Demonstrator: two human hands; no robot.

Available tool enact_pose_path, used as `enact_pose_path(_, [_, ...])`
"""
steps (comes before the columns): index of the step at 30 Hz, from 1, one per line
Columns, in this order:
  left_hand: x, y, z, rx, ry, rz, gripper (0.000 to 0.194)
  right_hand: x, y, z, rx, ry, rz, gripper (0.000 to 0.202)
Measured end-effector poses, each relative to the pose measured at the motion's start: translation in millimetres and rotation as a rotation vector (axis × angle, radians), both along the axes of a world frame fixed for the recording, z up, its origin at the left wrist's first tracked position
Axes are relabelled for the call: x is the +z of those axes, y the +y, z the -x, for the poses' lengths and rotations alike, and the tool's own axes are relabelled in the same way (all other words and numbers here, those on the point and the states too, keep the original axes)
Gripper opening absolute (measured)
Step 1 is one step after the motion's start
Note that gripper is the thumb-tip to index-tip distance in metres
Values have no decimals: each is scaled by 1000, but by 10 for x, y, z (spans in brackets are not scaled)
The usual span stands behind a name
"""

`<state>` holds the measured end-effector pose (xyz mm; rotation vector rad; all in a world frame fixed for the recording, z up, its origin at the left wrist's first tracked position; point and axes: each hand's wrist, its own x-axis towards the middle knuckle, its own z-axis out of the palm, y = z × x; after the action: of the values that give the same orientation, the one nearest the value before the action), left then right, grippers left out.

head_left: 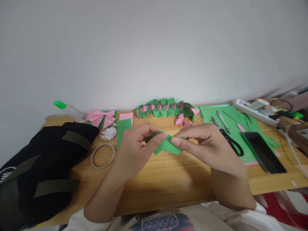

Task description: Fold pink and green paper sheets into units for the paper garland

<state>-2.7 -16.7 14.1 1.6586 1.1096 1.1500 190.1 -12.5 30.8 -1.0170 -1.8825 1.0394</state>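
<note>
A folded piece of green paper [167,147] is held above the wooden table, between both hands. My left hand [141,144] pinches its left part, thumb on the near face and fingers behind. On the other side, my right hand [202,142] pinches the right part the same way, both thumb tips close together at the middle. Beyond the hands, a row of joined green and pink folded paper pieces [166,107] lies along the wall. Small pink folded pieces [179,120] rest just behind the right hand.
To the left are a black bag [48,154], a tape roll [103,156], a round dish of white scraps [108,132], a pink paper bow [101,118] and green sheets [124,130]. At right lie scissors [232,142], a cutter [223,122], a phone [264,152] and a power strip [255,110].
</note>
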Motion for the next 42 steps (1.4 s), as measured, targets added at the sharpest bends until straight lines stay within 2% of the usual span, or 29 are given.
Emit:
enact_pose_path(2, [19, 8, 6, -36, 72, -80, 19, 5, -6, 13, 28, -4, -10, 20])
enact_pose_path(6, [80, 0, -1, -190, 250, -218, 29, 15, -9, -1, 144, -80, 29, 23])
enact_pose_path(8, [83, -12, -6, -210, 292, -183, 29, -9, -6, -10, 166, -87, 61, 26])
enact_pose_path(10, [39, -21, 5, -196, 278, -35, 28, -83, -8, -3, 154, -52, 135, 30])
enact_pose_path(11, [-5, -25, 20, -191, 254, 71, 27, -143, -14, 9, 156, -23, 199, 32])
enact_pose_path(14, [-226, -54, 85, -259, 201, 359, 29, -414, -74, 72, 166, 45, 537, 41])
enact_pose_path(19, [-724, -211, 96, -254, 207, 512, 37, -915, -259, 181, 196, 36, 702, 55])
enact_pose_path(22, [-908, -290, 110, -121, 268, 586, 34, -1096, -324, 196, 167, 17, 731, 56])
enact_pose_path(25, [-942, -292, 321, 146, 391, 581, 31, -1212, -310, 149, 63, -34, 675, 54])
enact_pose_path(29, [-873, -296, 863, 505, 667, 492, 30, -1332, -228, 29, -142, -165, 496, 48])
enact_pose_path(31, [-855, -350, 1093, 590, 806, 479, 29, -1362, -201, -12, -228, -257, 394, 38])
enact_pose_path(35, [-915, -508, 1283, 565, 915, 468, 25, -1338, -214, -4, -384, -411, 174, 41])
enact_pose_path(38, [-947, -614, 1291, 518, 928, 444, 19, -1257, -285, 57, -384, -436, 16, 41])
enact_pose_path(40, [-872, -699, 1273, 486, 906, 424, 18, -1171, -366, 109, -314, -417, -75, 36])
enact_pose_path(42, [-698, -822, 1223, 417, 840, 400, 18, -1056, -470, 168, -211, -384, -158, 31])
